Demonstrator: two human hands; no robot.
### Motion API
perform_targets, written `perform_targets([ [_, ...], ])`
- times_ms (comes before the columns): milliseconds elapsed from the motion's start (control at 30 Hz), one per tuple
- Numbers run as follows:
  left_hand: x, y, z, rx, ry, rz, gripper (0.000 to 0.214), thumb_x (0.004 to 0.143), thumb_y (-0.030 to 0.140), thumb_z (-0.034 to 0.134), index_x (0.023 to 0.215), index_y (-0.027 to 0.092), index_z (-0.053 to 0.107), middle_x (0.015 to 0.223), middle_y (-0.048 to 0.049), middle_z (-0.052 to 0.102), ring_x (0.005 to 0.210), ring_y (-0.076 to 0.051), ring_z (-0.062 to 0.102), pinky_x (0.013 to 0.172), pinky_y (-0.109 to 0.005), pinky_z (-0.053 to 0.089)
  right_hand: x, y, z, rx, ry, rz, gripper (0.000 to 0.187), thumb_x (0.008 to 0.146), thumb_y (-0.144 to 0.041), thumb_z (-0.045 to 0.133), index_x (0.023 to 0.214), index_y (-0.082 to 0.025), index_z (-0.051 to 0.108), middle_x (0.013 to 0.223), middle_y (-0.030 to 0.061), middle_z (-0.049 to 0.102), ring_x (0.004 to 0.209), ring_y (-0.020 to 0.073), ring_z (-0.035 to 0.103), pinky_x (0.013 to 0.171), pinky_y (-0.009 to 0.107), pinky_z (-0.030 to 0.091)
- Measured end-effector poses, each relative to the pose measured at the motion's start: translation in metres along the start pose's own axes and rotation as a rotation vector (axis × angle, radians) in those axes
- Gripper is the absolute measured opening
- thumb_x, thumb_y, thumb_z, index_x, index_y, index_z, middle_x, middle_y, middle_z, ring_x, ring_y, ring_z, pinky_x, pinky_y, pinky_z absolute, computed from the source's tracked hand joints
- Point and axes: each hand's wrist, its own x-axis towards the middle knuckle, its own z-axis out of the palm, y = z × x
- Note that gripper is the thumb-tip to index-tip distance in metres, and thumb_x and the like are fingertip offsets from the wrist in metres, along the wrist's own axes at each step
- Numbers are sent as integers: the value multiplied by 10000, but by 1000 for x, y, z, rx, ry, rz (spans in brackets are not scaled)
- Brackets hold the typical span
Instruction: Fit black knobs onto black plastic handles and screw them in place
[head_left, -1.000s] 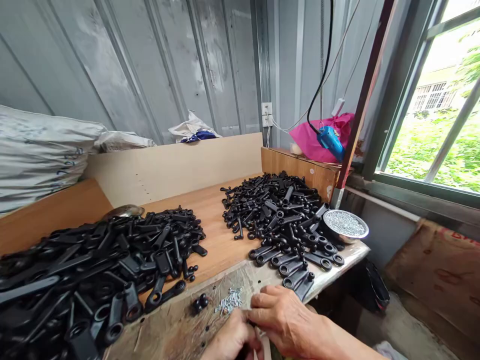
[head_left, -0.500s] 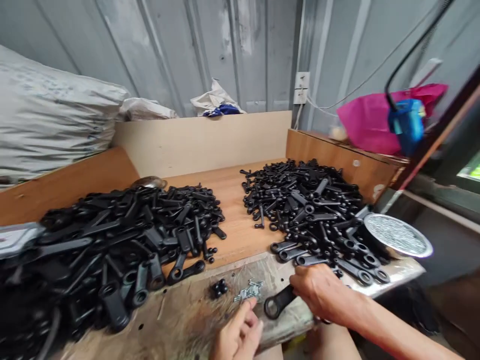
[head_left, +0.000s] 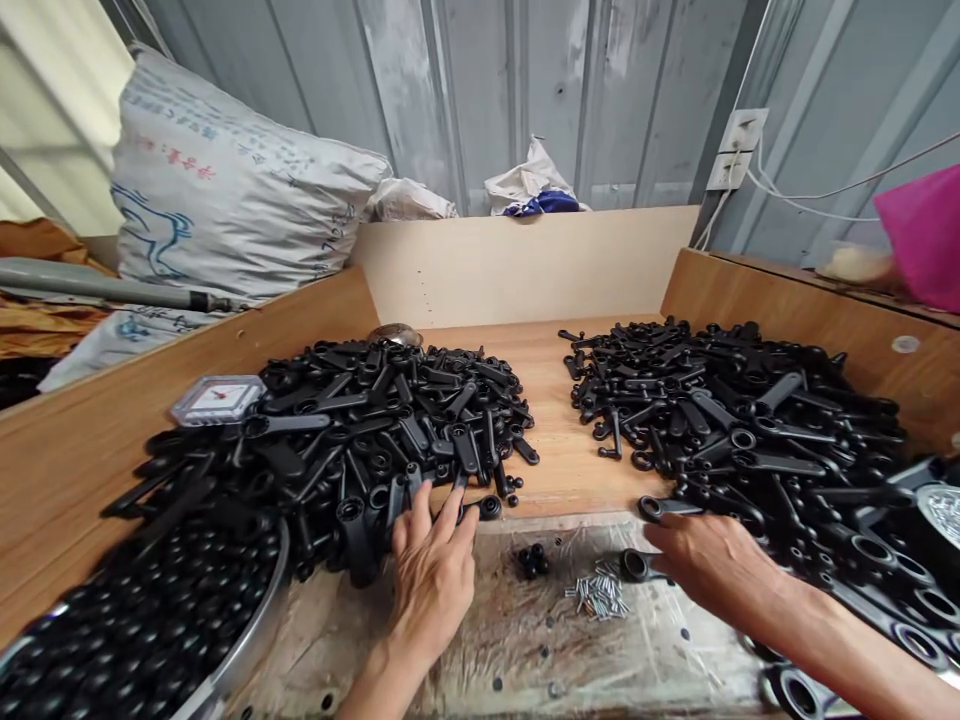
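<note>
My left hand reaches to the front of the left heap of black crank handles, fingers spread, fingertips touching or just over the nearest pieces. My right hand is curled over a black crank handle, whose ringed end sticks out to the left; the hand hides the rest. Another crank handle shows just behind that hand. Between my hands, on the plastic-covered bench front, lie a small cluster of black balls and a pile of short metal pins.
A second heap of crank handles fills the right side. A basin of black balls stands front left, a bowl of metal pins at the right edge. A square clock leans by the left heap. Wooden boards border the bench.
The view has swung left, bringing the ball basin and clock into sight. My left hand has gone from beside the pins to the left heap. My right hand has moved toward the right-hand crank handles.
</note>
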Motion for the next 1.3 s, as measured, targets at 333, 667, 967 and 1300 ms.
perform_targets([
  [333, 44, -1, 12, -45, -235, -51, 384, 602, 106, 503, 944, 83, 677, 1387, -205, 356, 1313, -416, 145, 984, -591, 192, 55, -96, 3, 204, -88, -144, 178, 740, -176, 567, 869, -114, 674, 825, 177, 683, 785, 305, 653, 623, 332, 472],
  [667, 43, -12, 3, -427, -18, -99, 163, 614, 100, 514, 725, 162, 614, 1313, -142, 447, 1320, -331, 176, 1023, -516, 185, 58, -96, -2, 530, -57, -53, 141, 717, -145, 549, 769, -117, 677, 739, 134, 683, 756, 269, 638, 642, 317, 448],
  [967, 29, 18, -46, -1226, 60, -224, 161, 717, 362, 432, 739, 205, 405, 485, 65, 462, 374, -91, 390, 406, -218, 334, -2, -73, -10, 1852, 94, -17, 254, 663, -285, 647, 862, -129, 615, 561, -22, 566, 446, 98, 532, 425, 193, 407],
  [1300, -15, 128, -39, -2035, -595, -470, 328, 562, 250, 596, 875, 160, 558, 581, 27, 559, 392, -73, 445, 375, -188, 290, -79, -45, 1, 2386, 167, -53, 290, 607, -274, 764, 811, -119, 628, 648, 38, 637, 453, 103, 589, 376, 150, 405],
])
